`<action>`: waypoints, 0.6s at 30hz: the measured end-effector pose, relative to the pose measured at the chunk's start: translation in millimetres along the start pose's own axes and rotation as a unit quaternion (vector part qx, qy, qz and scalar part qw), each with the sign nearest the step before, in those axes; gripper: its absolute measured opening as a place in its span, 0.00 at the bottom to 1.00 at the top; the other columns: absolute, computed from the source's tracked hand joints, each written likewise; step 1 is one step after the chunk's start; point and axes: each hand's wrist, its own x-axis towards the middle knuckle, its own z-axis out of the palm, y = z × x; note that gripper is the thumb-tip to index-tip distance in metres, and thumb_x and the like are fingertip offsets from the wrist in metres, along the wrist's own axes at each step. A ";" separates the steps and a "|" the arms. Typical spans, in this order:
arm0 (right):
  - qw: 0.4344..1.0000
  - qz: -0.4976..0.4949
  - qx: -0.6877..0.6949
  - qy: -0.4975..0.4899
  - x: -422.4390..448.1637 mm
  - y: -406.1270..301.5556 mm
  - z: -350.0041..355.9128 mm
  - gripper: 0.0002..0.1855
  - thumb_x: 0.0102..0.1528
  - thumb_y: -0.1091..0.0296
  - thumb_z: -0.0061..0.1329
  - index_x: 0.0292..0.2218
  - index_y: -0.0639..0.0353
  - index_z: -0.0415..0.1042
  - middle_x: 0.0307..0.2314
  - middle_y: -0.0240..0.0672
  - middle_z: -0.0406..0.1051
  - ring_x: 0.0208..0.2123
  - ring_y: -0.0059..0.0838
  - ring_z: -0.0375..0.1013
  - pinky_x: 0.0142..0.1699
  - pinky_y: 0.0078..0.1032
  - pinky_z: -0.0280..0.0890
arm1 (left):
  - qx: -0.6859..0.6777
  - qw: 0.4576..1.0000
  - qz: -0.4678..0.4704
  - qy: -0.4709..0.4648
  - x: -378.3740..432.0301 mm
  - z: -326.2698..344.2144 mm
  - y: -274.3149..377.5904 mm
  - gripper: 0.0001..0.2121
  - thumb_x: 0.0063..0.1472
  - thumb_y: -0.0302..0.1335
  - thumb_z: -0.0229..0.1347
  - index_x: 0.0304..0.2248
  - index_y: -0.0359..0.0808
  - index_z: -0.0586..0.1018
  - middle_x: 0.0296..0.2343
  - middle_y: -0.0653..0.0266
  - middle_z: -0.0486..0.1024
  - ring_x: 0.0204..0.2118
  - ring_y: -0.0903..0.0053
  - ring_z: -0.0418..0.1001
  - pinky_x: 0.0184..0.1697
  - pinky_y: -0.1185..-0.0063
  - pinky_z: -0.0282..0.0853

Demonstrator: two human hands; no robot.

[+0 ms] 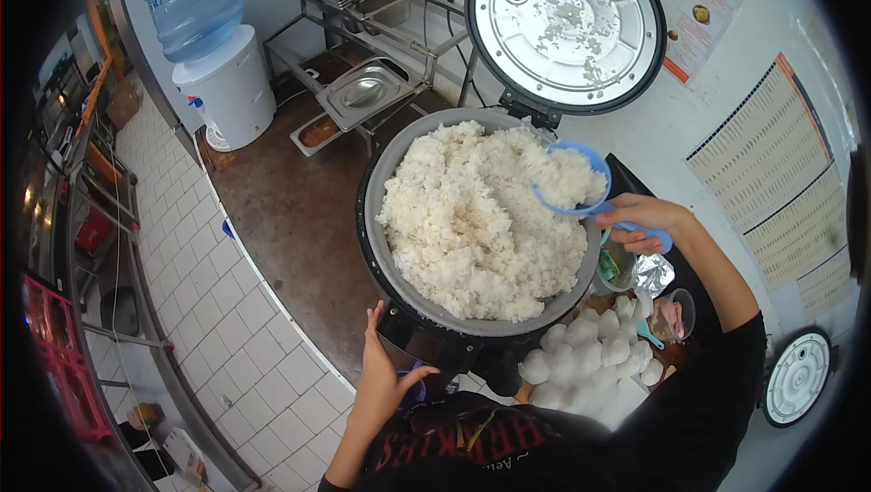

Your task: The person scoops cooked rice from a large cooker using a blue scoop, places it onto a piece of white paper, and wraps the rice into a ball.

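In my right hand (633,221) is the handle of a blue plastic scoop (660,238), its round bowl heaped with white rice. The scoop is over the right side of a large rice cooker (375,233). Cooked rice (449,220) is mounded high inside the cooker's grey inner pot, with a hollow near the middle. The cooker's metal lid (565,23) stands raised behind it, with bits of rice stuck on its inner face. My left hand (391,363) is against the cooker's front edge, thumb and fingers spread around the black housing.
Right of the cooker are white rounded pieces (592,349), crumpled foil (654,274) and a clear plastic tub (674,315). A metal rack (435,60) holding steel pans is behind, beside a water dispenser (231,91). Another round lid (797,376) is at far right. Tiled floor (224,329) lies left.
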 end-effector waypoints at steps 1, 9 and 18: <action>1.000 -0.003 0.005 0.028 -8.1 1.4 -5.8 0.10 0.58 0.64 0.39 0.31 0.61 0.58 0.06 0.25 0.50 0.03 0.16 0.51 0.05 0.16 0.46 | 0.010 1.000 -0.008 -0.003 -0.3 -0.4 0.5 0.54 0.38 0.37 0.66 0.55 0.26 0.41 0.55 0.44 0.47 0.58 0.53 0.47 0.59 0.67 0.48; 0.904 -0.018 -0.349 0.246 -12.2 1.4 16.9 0.14 0.57 0.64 0.38 0.32 0.70 0.60 0.10 0.35 0.63 0.06 0.26 0.62 0.11 0.23 0.58 | -0.029 0.999 -0.015 0.024 -2.0 0.5 7.9 0.48 0.40 0.33 0.65 0.54 0.27 0.46 0.51 0.44 0.56 0.53 0.57 0.59 0.54 0.71 0.56; 0.854 0.073 -0.462 0.230 20.8 -31.4 28.7 0.16 0.57 0.63 0.38 0.30 0.72 0.60 0.13 0.39 0.66 0.09 0.26 0.66 0.13 0.27 0.63 | 0.006 0.999 -0.025 0.026 -4.1 2.9 -2.1 0.47 0.38 0.34 0.66 0.52 0.25 0.49 0.52 0.43 0.54 0.53 0.55 0.59 0.54 0.70 0.57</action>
